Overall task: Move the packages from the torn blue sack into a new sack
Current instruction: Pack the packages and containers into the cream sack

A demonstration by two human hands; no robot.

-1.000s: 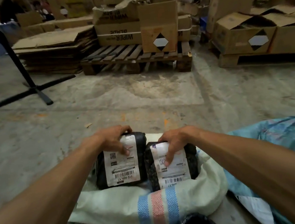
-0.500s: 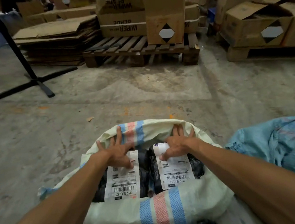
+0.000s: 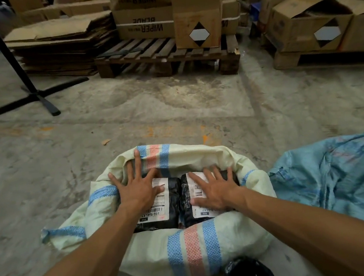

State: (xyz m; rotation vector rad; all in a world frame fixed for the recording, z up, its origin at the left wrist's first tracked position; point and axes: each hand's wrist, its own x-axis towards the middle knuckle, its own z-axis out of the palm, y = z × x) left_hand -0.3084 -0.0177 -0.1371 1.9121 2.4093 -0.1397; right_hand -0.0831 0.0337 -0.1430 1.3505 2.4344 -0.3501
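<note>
A pale new sack [image 3: 196, 252] with blue and red stripes lies open on the floor in front of me. Two black packages with white labels lie side by side inside it, the left package [image 3: 170, 205] and the right package [image 3: 187, 200]. My left hand [image 3: 137, 188] rests flat with spread fingers on the left package and the sack's far wall. My right hand [image 3: 214, 188] lies flat with straight fingers on the right package. The torn blue sack [image 3: 340, 178] is crumpled on the floor to the right.
A black wrapped bundle [image 3: 248, 273] lies at the bottom edge, just before the new sack. A black stand base [image 3: 35, 95] sits at far left. Wooden pallets [image 3: 167, 55] with cardboard boxes [image 3: 198, 13] and flattened cardboard [image 3: 60, 38] line the back.
Both packages went down from above the sack's rim into the sack. My hands let go of them, and their fingers straightened and now press flat on top.
</note>
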